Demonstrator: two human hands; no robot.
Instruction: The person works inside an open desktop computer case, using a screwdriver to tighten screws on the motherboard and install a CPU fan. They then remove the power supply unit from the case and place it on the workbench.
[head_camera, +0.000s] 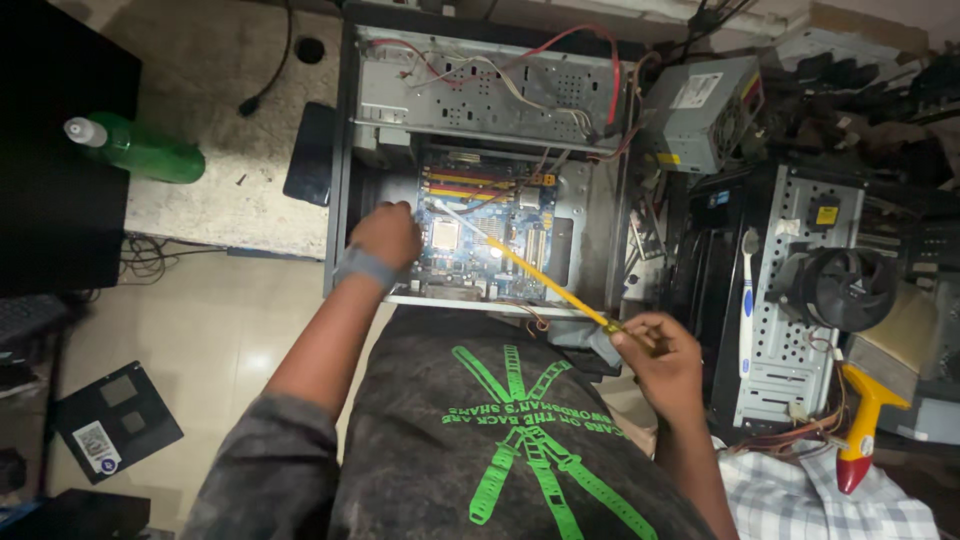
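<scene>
My left hand (385, 235) rests with fingers curled on the computer case (345, 180), steadying it; right hand (655, 350) fingers are clamped on the yellow brush (530, 270), reaching the motherboard (480, 235).

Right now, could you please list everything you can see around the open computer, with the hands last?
Computer case: one, grey, open, centre.
Motherboard: one, blue, inside case.
Yellow tool: one, long, thin, tip over motherboard.
Power supply: one, grey, right of case.
Second case: one, silver, right.
Toothbrush: one, white-blue, on second case.
Cooler fan: one, black, right.
Bottle: one, green, left.
Left hand: inside case.
Right hand: holding tool.
</scene>
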